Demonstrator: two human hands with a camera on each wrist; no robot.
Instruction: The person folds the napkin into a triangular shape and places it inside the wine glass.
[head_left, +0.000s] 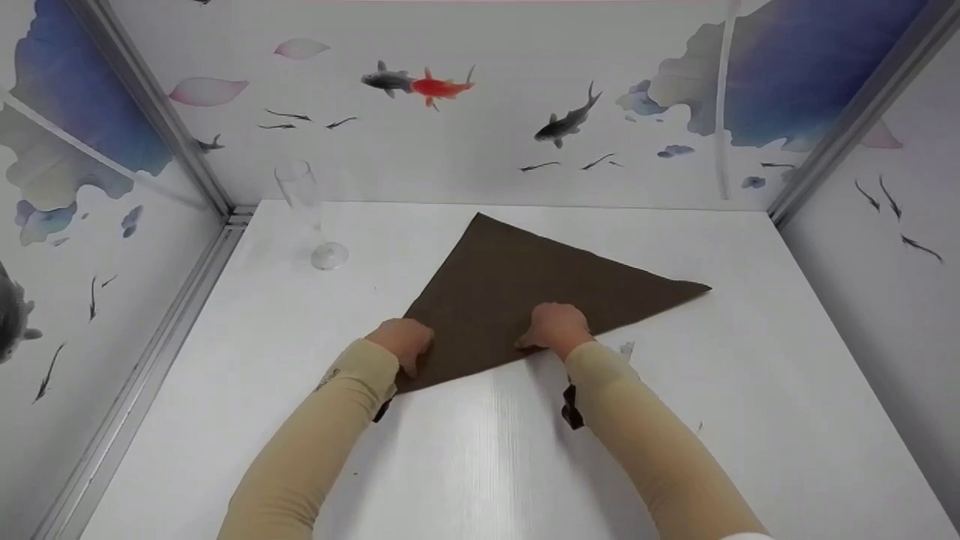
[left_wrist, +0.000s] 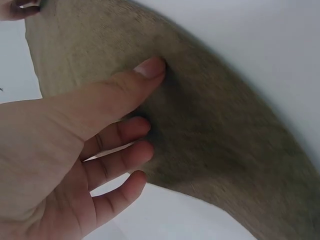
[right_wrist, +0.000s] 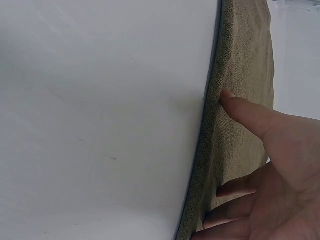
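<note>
The thumb of the left hand [head_left: 405, 341] lay straight across the brown triangular cloth [head_left: 487, 277], its other visible fingers loosely bent; the index was hidden, so whether it pinched the fabric could not be told. The right hand [head_left: 556, 326] set its thumb on the cloth by the near edge, three fingertips touching along it; a pinch there could not be told either.

The likeliest trouble was skewing: uneven pressure from the two hands could drag the sheet round on the smooth table [head_left: 750, 375]. The far and right corners, which neither hand held down, could lift or wrinkle under a pull.

The left hand stood at the left edge, just above the near-left corner; the right stood about midway along the near edge. Both forearms, in tan sleeves [head_left: 307, 442], reached forward. Well apart, beyond the left hand, stood a clear champagne flute [head_left: 304, 193], which a wide sweep could topple.
</note>
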